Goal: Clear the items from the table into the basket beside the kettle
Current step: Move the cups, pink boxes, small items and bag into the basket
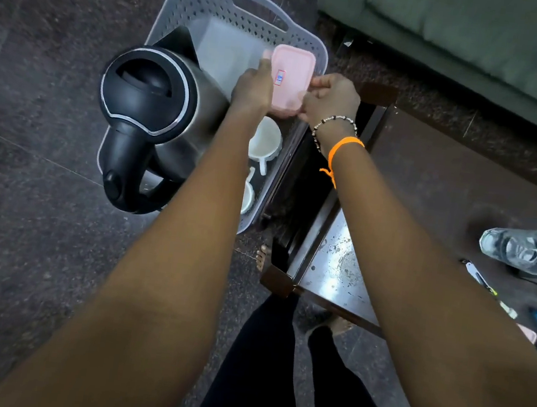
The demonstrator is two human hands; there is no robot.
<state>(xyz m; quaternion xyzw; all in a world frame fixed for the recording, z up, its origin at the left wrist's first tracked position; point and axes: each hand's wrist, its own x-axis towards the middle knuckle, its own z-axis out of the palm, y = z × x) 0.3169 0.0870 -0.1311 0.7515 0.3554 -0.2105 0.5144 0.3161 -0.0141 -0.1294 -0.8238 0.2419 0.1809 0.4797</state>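
Both my hands hold a pink lidded box point(291, 77) over the grey perforated basket point(216, 11) on the floor. My left hand point(253, 88) grips its left side and my right hand point(332, 98) pinches its right edge. A black and steel kettle point(149, 114) stands in the basket's left half. Two white cups point(265, 142) point(248, 196) lie in the basket under my left forearm. On the table point(337, 269) to the right stand a clear glass bottle point(522, 249), a small tool, a blue item and some purple and pink bits.
A dark wooden table frame point(369, 114) runs right beside the basket. A green sofa point(483, 37) fills the top right. The floor is dark stone point(39, 73). My legs and feet show below, near the table's corner.
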